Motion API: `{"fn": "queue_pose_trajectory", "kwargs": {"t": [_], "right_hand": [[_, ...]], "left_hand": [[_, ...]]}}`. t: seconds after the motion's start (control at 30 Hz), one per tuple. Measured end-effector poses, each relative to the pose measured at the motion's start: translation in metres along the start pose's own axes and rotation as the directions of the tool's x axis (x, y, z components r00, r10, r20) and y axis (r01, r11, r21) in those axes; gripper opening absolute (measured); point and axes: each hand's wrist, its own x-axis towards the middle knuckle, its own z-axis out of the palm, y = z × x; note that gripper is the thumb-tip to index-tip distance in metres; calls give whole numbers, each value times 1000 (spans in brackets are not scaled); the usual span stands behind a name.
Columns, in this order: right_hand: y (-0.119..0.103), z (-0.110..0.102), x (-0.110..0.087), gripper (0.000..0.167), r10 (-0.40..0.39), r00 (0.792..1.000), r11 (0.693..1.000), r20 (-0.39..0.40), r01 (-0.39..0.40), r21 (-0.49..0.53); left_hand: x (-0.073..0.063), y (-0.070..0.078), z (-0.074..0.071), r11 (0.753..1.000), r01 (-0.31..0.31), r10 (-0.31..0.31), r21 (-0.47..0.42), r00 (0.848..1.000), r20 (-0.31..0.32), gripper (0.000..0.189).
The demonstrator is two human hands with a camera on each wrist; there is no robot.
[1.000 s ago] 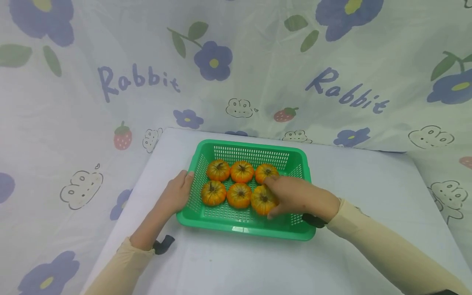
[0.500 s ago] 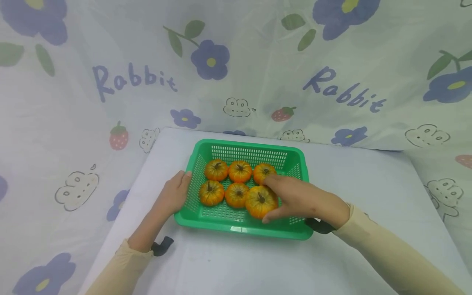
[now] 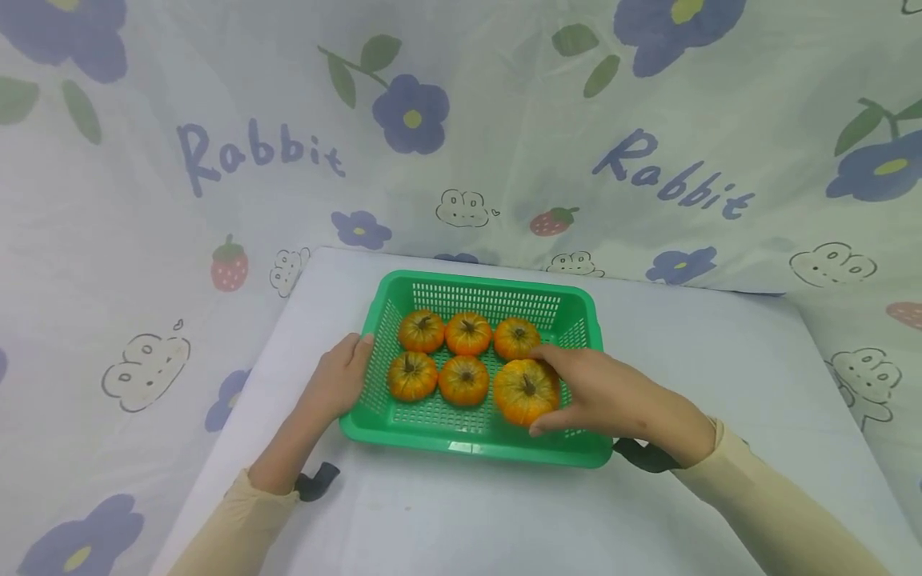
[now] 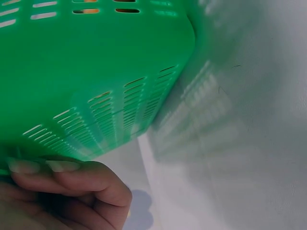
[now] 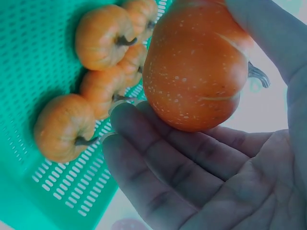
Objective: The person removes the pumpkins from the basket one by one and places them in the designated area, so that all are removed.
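Note:
A small orange pumpkin (image 3: pixel 523 394) is held in my right hand (image 3: pixel 608 396), thumb on the near side and fingers on the far side. It is raised above the right front part of a green plastic basket (image 3: pixel 461 450). In the right wrist view the pumpkin (image 5: pixel 194 67) sits between the thumb and the fingers, its stem pointing right. My left hand (image 3: pixel 337 382) grips the basket's left rim. The left wrist view shows curled fingers (image 4: pixel 86 177) at the rim, below the slotted wall (image 4: pixel 72 62). Several similar pumpkins (image 3: pixel 464 381) lie in the basket in two rows.
The basket stands on a white-covered table (image 3: pixel 720 376). A white curtain (image 3: pixel 504 104) printed with flowers, rabbits and strawberries hangs behind and at the sides. Dark straps (image 3: pixel 317 482) show at both wrists.
The right hand has lifted the front right pumpkin off the basket's bottom and shifted it slightly right. The left hand stays on the rim; the other pumpkins keep their places.

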Motion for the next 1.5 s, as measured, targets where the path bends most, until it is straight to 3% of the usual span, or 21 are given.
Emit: {"fn": "queue_pose_trajectory", "kwargs": {"t": [0.4, 0.63, 0.97, 1.13, 1.27, 1.5], "right_hand": [[17, -4, -20, 102, 58, 994, 997, -91, -54, 47], [39, -1, -38, 96, 75, 975, 989, -211, -47, 137], [62, -2, -59, 87, 113, 946, 981, -305, -58, 183], [71, 0, -64, 87, 180, 922, 969, -343, -107, 221], [79, 2, -68, 85, 238, 890, 959, -388, -151, 241], [92, 11, -68, 84, 285, 847, 948, -448, -181, 261]], "left_hand": [[0, -3, -1, 1000, -4, 4, -24, 1000, 0, 64], [1, -2, 2, 1000, -4, 4, -12, 1000, -1, 63], [1, -1, 2, 1000, -4, 4, -10, 1000, -7, 63], [1, -2, 2, 1000, 7, -7, -2, 1000, -9, 64], [2, -2, 2, 1000, 4, -4, -12, 1000, -7, 64], [2, -3, 3, 999, 4, -4, -37, 1000, -8, 62]]}}
